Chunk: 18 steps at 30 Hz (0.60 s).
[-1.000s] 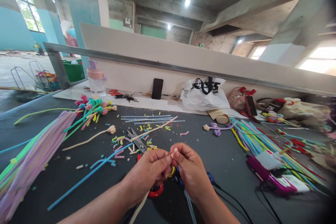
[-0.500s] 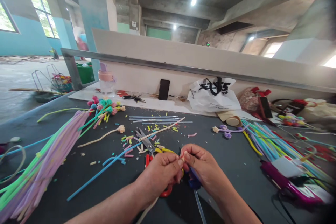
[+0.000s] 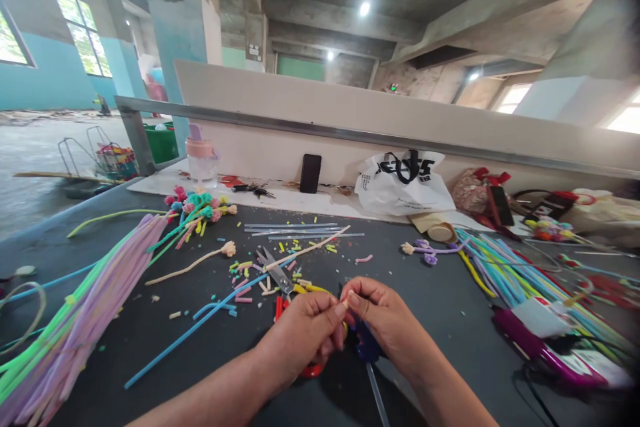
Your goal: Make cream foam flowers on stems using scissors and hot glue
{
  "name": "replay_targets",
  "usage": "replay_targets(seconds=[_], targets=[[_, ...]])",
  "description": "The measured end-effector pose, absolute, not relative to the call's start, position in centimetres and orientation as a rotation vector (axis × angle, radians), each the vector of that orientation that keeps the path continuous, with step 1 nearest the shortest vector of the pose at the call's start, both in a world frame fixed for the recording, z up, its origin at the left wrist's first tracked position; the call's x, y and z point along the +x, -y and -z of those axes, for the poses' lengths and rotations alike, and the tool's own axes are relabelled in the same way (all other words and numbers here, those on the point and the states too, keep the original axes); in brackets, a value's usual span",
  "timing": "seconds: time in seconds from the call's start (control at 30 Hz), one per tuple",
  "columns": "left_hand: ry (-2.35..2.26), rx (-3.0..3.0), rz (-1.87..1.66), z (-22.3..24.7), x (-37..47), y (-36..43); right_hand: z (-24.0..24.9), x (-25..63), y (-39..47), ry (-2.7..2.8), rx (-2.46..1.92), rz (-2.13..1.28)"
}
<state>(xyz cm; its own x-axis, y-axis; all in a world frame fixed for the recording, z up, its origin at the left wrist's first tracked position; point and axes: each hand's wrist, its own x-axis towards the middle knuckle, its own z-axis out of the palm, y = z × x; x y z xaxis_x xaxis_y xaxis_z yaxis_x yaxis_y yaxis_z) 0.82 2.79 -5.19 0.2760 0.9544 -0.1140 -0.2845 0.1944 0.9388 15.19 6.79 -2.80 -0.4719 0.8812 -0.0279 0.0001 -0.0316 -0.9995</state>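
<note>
My left hand (image 3: pixel 305 330) and my right hand (image 3: pixel 383 310) meet at the lower middle, fingertips pinched together around a small pale piece (image 3: pixel 346 303) that is mostly hidden by the fingers. Under and beside my left hand lie scissors (image 3: pixel 277 270) with red and yellow handles, blades pointing away. A dark blue glue gun (image 3: pixel 367 347) with a clear stick (image 3: pixel 377 393) rests below my right hand. A long cream stem (image 3: pixel 320 248) and a blue stem (image 3: pixel 185 337) cross near the blades, among small cut bits.
Purple and green stems (image 3: pixel 100 300) lie left, with fuzzy flowers (image 3: pixel 203 205) at their tips. Clear sticks (image 3: pixel 290 229) lie behind the scissors. A phone (image 3: pixel 311 173), bottle (image 3: pixel 201 163) and white bag (image 3: pixel 405 183) stand at the back. A magenta tool (image 3: pixel 545 353) and more stems are on the right.
The view has shifted slightly. Both hands stay pinched together, with only small finger movement; the pale strand below my left hand no longer shows.
</note>
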Motion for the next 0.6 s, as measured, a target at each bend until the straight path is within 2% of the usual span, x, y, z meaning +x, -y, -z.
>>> replay_targets(seconds=[0.13,0.4,0.6], targets=[[-0.840,0.928,-1.072,5.5,0.5,-2.9,3.0,15.3,-7.0,1.455,-0.929,-1.639],[-0.770,0.907,-1.089,5.1,0.4,-3.0,3.3,15.0,-6.9,1.577,-0.985,-1.466],[-0.880,0.936,-1.083,5.0,0.5,-3.1,3.9,14.5,-6.8,1.646,-1.103,-1.308]])
